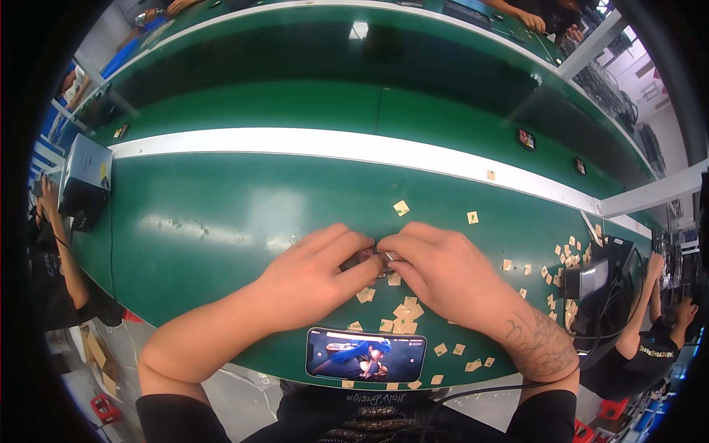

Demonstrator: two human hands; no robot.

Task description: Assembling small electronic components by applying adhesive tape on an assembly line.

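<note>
My left hand [321,262] and my right hand [447,269] meet over the middle of the green table [185,214]. My left fingers are closed around a small dark part [366,255] with a reddish face. The fingers hide most of it, so its kind is unclear. Pinched against its right end, my right fingertips have a small light-edged piece [391,256] between them, too covered to name. Below the hands lie several small square yellowish stickers [406,314]. A phone [365,356] showing an animated figure lies on its back near the table's front edge.
More stickers [569,258] are scattered at right, beside a black device [587,279] with a light panel and cables. A grey-black box [87,177] stands at far left. A white rail [295,140] crosses behind. Other people work at both sides and across the bench.
</note>
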